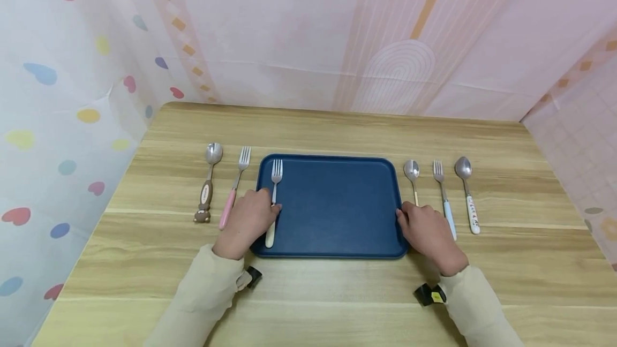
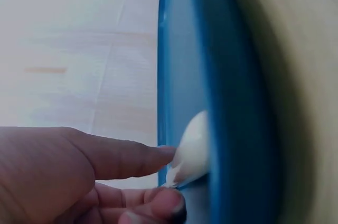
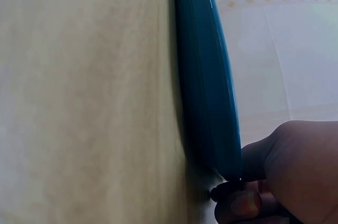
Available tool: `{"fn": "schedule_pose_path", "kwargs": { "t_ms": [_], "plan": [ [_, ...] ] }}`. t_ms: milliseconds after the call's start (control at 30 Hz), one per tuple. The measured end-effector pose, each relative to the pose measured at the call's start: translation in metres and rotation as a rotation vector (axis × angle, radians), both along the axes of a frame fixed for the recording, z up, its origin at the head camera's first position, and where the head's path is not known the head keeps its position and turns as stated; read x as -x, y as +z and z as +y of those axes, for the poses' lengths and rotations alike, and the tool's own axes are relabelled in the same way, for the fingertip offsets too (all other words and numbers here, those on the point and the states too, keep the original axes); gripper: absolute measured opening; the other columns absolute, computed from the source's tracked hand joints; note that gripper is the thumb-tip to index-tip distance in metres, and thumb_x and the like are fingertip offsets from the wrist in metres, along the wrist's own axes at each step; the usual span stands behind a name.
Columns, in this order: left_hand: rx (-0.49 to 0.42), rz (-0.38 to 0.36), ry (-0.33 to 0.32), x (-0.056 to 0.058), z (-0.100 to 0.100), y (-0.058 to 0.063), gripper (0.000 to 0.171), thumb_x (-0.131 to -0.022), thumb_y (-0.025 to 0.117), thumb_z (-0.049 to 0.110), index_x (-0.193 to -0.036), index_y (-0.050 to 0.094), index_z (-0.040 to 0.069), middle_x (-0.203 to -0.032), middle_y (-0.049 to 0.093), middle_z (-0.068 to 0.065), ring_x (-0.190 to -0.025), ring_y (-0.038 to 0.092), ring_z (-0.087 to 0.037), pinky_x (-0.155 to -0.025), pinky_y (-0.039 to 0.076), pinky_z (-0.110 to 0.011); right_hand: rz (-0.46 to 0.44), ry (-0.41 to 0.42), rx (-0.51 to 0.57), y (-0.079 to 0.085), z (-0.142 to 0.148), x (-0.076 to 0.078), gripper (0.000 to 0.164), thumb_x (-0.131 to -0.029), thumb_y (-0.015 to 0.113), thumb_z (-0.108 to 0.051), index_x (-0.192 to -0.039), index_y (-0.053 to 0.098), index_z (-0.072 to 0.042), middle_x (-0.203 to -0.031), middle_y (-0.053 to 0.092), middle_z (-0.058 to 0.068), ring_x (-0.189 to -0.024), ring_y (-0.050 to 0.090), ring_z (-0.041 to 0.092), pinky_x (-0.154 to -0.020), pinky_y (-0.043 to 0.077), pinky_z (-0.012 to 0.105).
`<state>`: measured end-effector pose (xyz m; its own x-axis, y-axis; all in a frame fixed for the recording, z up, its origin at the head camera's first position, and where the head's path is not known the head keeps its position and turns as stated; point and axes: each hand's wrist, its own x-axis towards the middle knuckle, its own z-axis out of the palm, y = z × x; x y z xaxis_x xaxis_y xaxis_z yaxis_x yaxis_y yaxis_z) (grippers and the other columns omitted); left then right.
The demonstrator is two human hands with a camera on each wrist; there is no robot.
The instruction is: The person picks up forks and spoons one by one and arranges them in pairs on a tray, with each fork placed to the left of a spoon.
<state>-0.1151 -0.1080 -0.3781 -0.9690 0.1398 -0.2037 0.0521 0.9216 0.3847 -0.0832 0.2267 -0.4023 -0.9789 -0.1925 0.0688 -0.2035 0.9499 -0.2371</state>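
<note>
A dark blue rectangular tray (image 1: 337, 208) lies on the wooden table. Along its left side rests a fork with a cream handle (image 1: 270, 235), tines pointing to the far edge. My left hand (image 1: 247, 222) pinches this fork between thumb and fingers over the tray's left rim; the left wrist view shows the thumb (image 2: 132, 158) against the pale handle end (image 2: 194, 145). At the opposite side, my right hand (image 1: 430, 231) grips the tray's right rim. In the right wrist view, the thumb and curled fingers (image 3: 245, 203) hold the blue rim (image 3: 208, 76).
Left of the tray lie a brown-handled spoon (image 1: 206, 191) and a pink-handled fork (image 1: 228, 208). To the right are a small spoon (image 1: 412, 170), partly hidden by my hand, a blue-handled fork (image 1: 449, 216) and a spoon with a patterned white handle (image 1: 472, 213). A patterned curtain (image 1: 289, 31) hangs behind.
</note>
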Motion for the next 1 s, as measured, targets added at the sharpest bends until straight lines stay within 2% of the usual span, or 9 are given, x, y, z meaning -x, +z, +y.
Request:
{"fn": "schedule_pose_path", "kwargs": {
  "t_ms": [133, 233, 300, 400, 533, 600, 700, 833, 1000],
  "plan": [
    [-0.028, 0.093, -0.029, 0.001, -0.009, 0.005, 0.022, -0.091, 0.053, 0.018, -0.079, 0.059, 0.001, -0.062, 0.054, -0.009, -0.053, 0.051, -0.019, -0.047, 0.043, -0.031, -0.012, -0.004, 0.005, -0.001, 0.0, -0.001, 0.028, -0.092, 0.051, -0.019, -0.064, 0.048, -0.012, -0.048, 0.04, 0.0, -0.04, 0.038, 0.013, -0.038, 0.032, 0.028],
    [-0.03, 0.15, -0.008, 0.003, -0.021, 0.009, 0.022, -0.092, 0.053, 0.018, -0.076, 0.057, 0.003, -0.063, 0.055, -0.009, -0.053, 0.051, -0.021, -0.047, 0.042, -0.034, -0.015, -0.009, 0.006, -0.003, 0.0, -0.002, 0.029, -0.092, 0.051, -0.019, -0.064, 0.048, -0.013, -0.048, 0.039, 0.0, -0.04, 0.038, 0.013, -0.038, 0.032, 0.029],
    [-0.029, 0.159, 0.024, 0.005, -0.031, 0.013, 0.022, -0.092, 0.052, 0.018, -0.076, 0.056, 0.003, -0.063, 0.054, -0.009, -0.054, 0.049, -0.022, -0.049, 0.041, -0.036, -0.012, -0.008, 0.006, -0.003, 0.0, -0.002, 0.029, -0.092, 0.051, -0.02, -0.064, 0.047, -0.013, -0.048, 0.039, 0.0, -0.04, 0.038, 0.013, -0.038, 0.031, 0.029],
    [-0.055, 0.119, 0.073, 0.007, -0.046, 0.018, 0.022, -0.094, 0.047, 0.016, -0.082, 0.056, 0.0, -0.059, 0.055, -0.012, -0.048, 0.052, -0.022, -0.05, 0.044, -0.037, -0.005, -0.007, 0.005, -0.004, 0.0, -0.002, 0.029, -0.092, 0.051, -0.019, -0.063, 0.047, -0.013, -0.048, 0.039, 0.0, -0.04, 0.038, 0.013, -0.038, 0.031, 0.028],
    [-0.07, 0.101, 0.129, 0.009, -0.065, 0.025, 0.018, -0.092, 0.044, 0.009, -0.091, 0.056, -0.005, -0.071, 0.06, -0.018, -0.057, 0.057, -0.025, -0.055, 0.047, -0.04, -0.002, -0.004, 0.006, -0.003, 0.001, -0.003, 0.029, -0.092, 0.051, -0.019, -0.063, 0.047, -0.013, -0.048, 0.039, 0.0, -0.04, 0.038, 0.013, -0.038, 0.031, 0.028],
    [-0.059, 0.122, 0.149, 0.01, -0.074, 0.026, 0.015, -0.089, 0.044, 0.006, -0.09, 0.055, -0.004, -0.075, 0.06, -0.018, -0.062, 0.055, -0.027, -0.053, 0.046, -0.04, -0.003, -0.003, 0.006, -0.003, 0.001, -0.003, 0.029, -0.092, 0.051, -0.019, -0.063, 0.047, -0.013, -0.048, 0.039, 0.0, -0.04, 0.038, 0.013, -0.038, 0.031, 0.028],
    [-0.05, 0.163, 0.193, 0.011, -0.086, 0.024, 0.012, -0.085, 0.044, 0.005, -0.085, 0.055, -0.001, -0.073, 0.055, -0.016, -0.059, 0.05, -0.026, -0.046, 0.041, -0.036, -0.007, -0.002, 0.007, -0.002, 0.001, -0.003, 0.029, -0.092, 0.051, -0.019, -0.063, 0.048, -0.013, -0.048, 0.039, -0.001, -0.04, 0.038, 0.013, -0.038, 0.032, 0.028],
    [-0.05, 0.197, 0.249, 0.014, -0.098, 0.018, 0.014, -0.087, 0.047, 0.011, -0.082, 0.055, 0.001, -0.069, 0.054, -0.015, -0.054, 0.049, -0.025, -0.041, 0.038, -0.033, -0.001, 0.003, 0.007, -0.002, 0.001, -0.002, 0.029, -0.092, 0.051, -0.019, -0.063, 0.047, -0.013, -0.048, 0.039, 0.0, -0.04, 0.038, 0.013, -0.038, 0.032, 0.028],
    [-0.059, 0.169, 0.305, 0.017, -0.109, 0.01, 0.021, -0.089, 0.053, 0.022, -0.083, 0.05, 0.002, -0.071, 0.054, -0.015, -0.058, 0.051, -0.027, -0.043, 0.038, -0.035, 0.009, 0.007, 0.007, 0.0, 0.001, -0.001, 0.029, -0.091, 0.051, -0.019, -0.063, 0.048, -0.013, -0.048, 0.039, 0.0, -0.041, 0.038, 0.013, -0.039, 0.032, 0.029]
  ]
}}
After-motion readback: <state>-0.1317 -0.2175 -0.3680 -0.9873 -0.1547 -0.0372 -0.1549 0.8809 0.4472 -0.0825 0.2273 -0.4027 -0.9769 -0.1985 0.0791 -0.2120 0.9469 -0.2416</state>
